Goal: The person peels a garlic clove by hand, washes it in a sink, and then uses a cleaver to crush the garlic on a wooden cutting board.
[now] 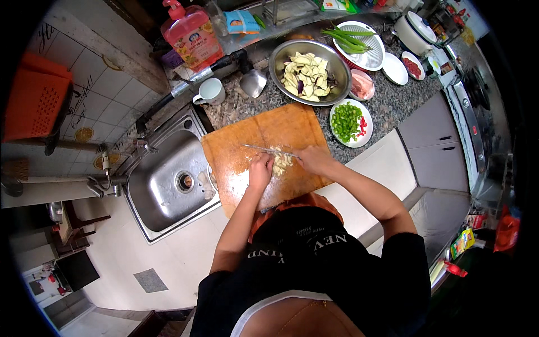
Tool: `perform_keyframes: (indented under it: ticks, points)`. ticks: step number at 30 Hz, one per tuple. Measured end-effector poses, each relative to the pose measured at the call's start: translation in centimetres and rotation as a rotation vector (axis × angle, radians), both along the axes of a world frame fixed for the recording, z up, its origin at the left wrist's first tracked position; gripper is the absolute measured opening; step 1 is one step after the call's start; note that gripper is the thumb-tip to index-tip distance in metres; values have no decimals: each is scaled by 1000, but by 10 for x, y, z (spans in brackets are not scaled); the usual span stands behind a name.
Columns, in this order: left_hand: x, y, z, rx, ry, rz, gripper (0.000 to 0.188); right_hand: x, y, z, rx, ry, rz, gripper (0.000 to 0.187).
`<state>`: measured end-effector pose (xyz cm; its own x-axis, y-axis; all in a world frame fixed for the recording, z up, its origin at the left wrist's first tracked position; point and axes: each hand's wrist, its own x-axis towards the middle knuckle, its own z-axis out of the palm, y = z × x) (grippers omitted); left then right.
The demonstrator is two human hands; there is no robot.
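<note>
A wooden cutting board (241,151) lies on the granite counter beside the sink. On it sits a small heap of pale chopped pieces (282,162). My right hand (314,159) grips the handle of a knife (266,149), whose blade points left across the board above the heap. My left hand (260,170) rests with curled fingers on the board, touching the left side of the pale pieces.
A steel sink (168,180) lies left of the board. Behind the board stand a steel bowl of cut eggplant (309,71), a plate of chopped green and red peppers (350,122), a white mug (210,91), a white colander with green stalks (359,45) and a red soap bottle (192,35).
</note>
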<state>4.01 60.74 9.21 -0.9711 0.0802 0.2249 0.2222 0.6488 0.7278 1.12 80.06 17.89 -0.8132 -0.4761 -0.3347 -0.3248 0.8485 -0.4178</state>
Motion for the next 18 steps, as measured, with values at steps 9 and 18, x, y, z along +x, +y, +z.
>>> perform_keyframes:
  ticks: [9,18]
  points:
    - [6,-6,-10,78,-56,45,4,-2,1,18,-43,-31,-27,27]
    - [9,-9,-2,121,-169,127,8,7,-4,-5,3,-14,-19,22]
